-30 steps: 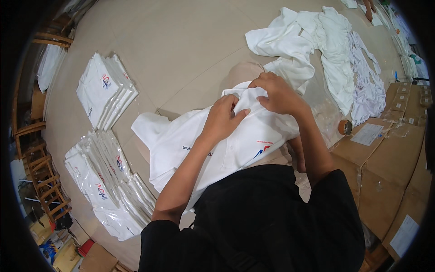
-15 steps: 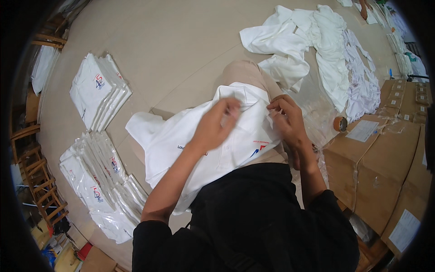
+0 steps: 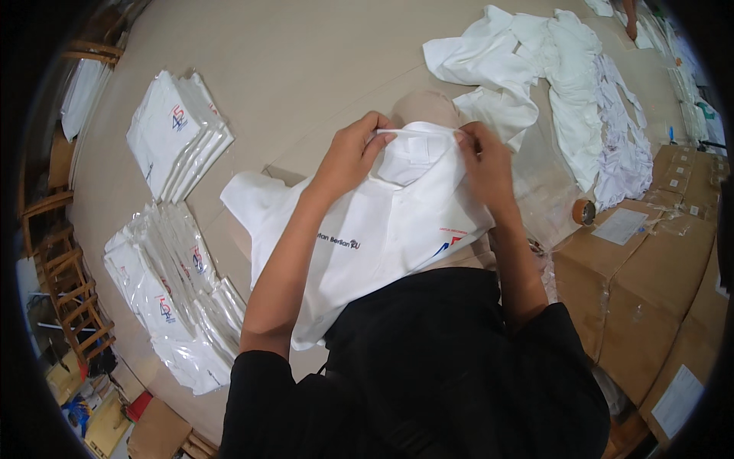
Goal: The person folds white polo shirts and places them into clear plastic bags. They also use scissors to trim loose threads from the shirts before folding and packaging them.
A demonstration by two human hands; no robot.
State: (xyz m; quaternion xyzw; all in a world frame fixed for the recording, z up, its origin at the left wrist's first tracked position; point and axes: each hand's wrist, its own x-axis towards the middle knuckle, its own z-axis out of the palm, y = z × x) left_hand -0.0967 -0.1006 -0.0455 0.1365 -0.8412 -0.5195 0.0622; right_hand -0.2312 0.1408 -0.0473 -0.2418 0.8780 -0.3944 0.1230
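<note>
A white short-sleeved polo shirt (image 3: 359, 268) with printing on the chest lies across my legs, its collar (image 3: 417, 138) raised and spread. My left hand (image 3: 355, 153) pinches the collar's left side, and my right hand (image 3: 485, 164) has closed on the right side. A pale beige leg (image 3: 420, 103) shows beyond the collar.
Bagged folded white shirts form a stack (image 3: 168, 130) and a longer pile (image 3: 168, 298) at left. Loose white garments (image 3: 566, 99) lie at upper right, above a tape roll (image 3: 582, 212) and cardboard boxes (image 3: 642, 306). Wooden chairs (image 3: 69, 291) line the left. Another person's hand (image 3: 631, 27) shows top right.
My left hand has moved up and left onto the collar's left edge, my right hand right to its other side. The collar is opened wider and lifted, uncovering more of the shirt's printing.
</note>
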